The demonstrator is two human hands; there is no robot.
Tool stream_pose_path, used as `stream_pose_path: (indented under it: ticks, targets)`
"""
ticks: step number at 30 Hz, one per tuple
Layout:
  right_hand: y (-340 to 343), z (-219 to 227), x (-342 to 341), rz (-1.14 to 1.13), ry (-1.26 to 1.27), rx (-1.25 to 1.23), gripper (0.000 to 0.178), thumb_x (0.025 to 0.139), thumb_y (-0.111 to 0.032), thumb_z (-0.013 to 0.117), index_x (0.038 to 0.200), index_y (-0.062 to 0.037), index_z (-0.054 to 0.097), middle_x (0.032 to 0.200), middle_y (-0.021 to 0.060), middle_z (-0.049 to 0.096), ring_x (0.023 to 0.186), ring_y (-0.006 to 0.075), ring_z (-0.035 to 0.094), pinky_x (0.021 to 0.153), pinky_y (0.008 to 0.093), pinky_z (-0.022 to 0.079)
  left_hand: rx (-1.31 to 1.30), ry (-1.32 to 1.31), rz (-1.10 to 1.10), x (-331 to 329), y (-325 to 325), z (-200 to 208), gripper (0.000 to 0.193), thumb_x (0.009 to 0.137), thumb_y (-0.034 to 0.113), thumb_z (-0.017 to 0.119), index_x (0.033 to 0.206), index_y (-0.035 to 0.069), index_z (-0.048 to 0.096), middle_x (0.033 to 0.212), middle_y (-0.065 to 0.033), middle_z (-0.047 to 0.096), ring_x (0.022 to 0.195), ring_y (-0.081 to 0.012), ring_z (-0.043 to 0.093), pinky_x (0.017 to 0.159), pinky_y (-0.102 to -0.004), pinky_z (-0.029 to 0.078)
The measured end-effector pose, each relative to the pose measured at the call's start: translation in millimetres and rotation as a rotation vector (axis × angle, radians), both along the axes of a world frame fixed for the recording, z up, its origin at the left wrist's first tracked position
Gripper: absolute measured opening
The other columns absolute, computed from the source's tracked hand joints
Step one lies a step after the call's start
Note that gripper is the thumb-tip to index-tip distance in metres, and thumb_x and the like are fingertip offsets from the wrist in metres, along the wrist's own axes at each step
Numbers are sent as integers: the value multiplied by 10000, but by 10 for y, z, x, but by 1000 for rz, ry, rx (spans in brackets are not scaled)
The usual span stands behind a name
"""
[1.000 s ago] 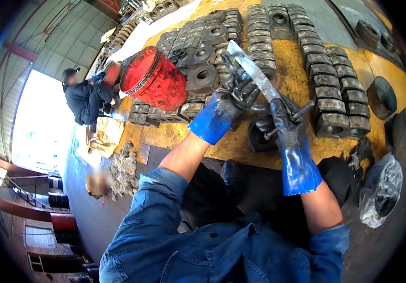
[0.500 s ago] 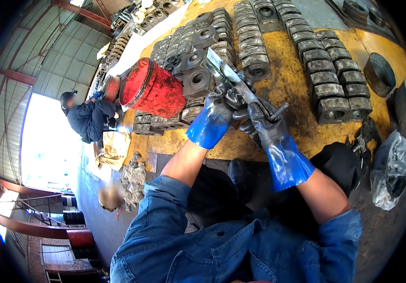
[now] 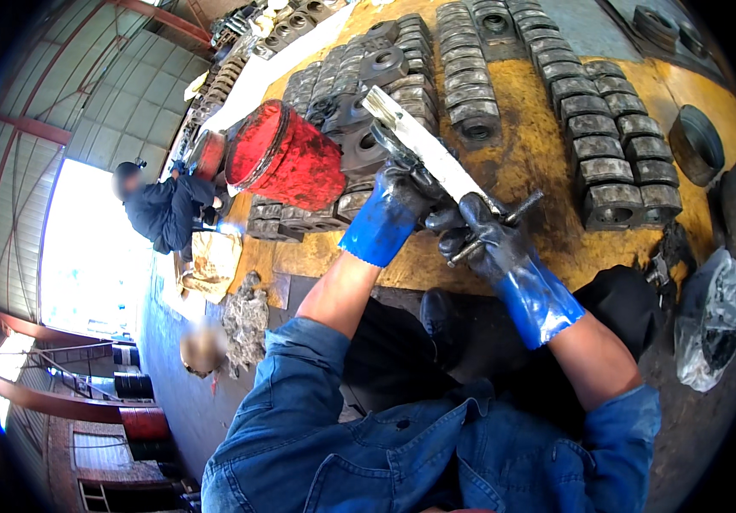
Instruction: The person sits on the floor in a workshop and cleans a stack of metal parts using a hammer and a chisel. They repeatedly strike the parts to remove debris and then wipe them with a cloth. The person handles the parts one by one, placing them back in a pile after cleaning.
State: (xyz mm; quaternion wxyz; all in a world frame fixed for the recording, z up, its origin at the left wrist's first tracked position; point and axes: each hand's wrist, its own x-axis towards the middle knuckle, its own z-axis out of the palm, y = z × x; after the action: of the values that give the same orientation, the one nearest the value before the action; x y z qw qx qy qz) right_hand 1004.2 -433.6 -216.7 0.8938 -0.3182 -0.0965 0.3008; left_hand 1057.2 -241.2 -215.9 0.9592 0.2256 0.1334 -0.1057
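Note:
A long, flat, bright metal bar (image 3: 436, 156) slants away from me to the upper left, held in front of my body above the bench. A dark threaded-looking rod (image 3: 525, 207) crosses its near end. My left hand (image 3: 391, 208), in a blue glove blackened at the fingers, is closed round the bar's left side, where a dark edge shows along it. My right hand (image 3: 509, 252), gloved the same way, grips the near end, with the rod sticking out on both sides of its fingers. Some fingertips are hidden behind the bar.
Rows of dark metal blocks with round holes (image 3: 605, 198) stand on the yellow bench (image 3: 522, 128). A red bucket (image 3: 291, 162) sits left of my hands. A metal ring (image 3: 696, 145) and plastic bag (image 3: 712, 321) lie right. Another person (image 3: 158, 214) crouches at far left.
The bar has turned so its broad bright face shows. The crossing rod has swung and now shows on both sides of my right hand. Both hands keep their grip.

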Motion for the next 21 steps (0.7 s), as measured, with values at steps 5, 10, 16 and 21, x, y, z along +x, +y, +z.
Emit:
stream_pose_path:
  ticks: [5, 10, 16, 21]
  targets:
    - [8, 49, -18, 26, 15, 88, 441, 958, -239, 533, 1224, 106, 467, 900, 226, 676, 531, 203, 639, 436, 273, 519, 179, -22, 59, 29, 87, -129, 365, 924, 362, 508, 1093, 56, 610, 1022, -157, 647, 955, -336, 613, 904, -514, 470]
    - [-4, 5, -1, 26, 78, 97, 427, 950, -217, 546, 1234, 89, 457, 891, 223, 677, 540, 212, 644, 438, 285, 524, 254, 0, 156, 254, 225, -307, 354, 938, 394, 479, 1052, 90, 619, 968, -128, 663, 897, -314, 637, 843, -509, 504]
    - [-149, 108, 36, 104, 152, 201, 400, 930, -219, 575, 1214, 47, 483, 848, 188, 681, 535, 205, 644, 442, 290, 536, 161, -19, 180, 423, 638, -475, 310, 920, 363, 537, 1085, 109, 605, 923, -87, 675, 861, -297, 651, 819, -468, 540]
    - [-519, 104, 272, -13, 315, 91, 356, 908, -276, 607, 1072, 38, 585, 770, 148, 682, 498, 220, 604, 447, 342, 509, 345, -312, 143, 152, 455, -8, 306, 834, 191, 684, 1116, 106, 599, 1009, -98, 652, 976, -339, 625, 925, -529, 491]
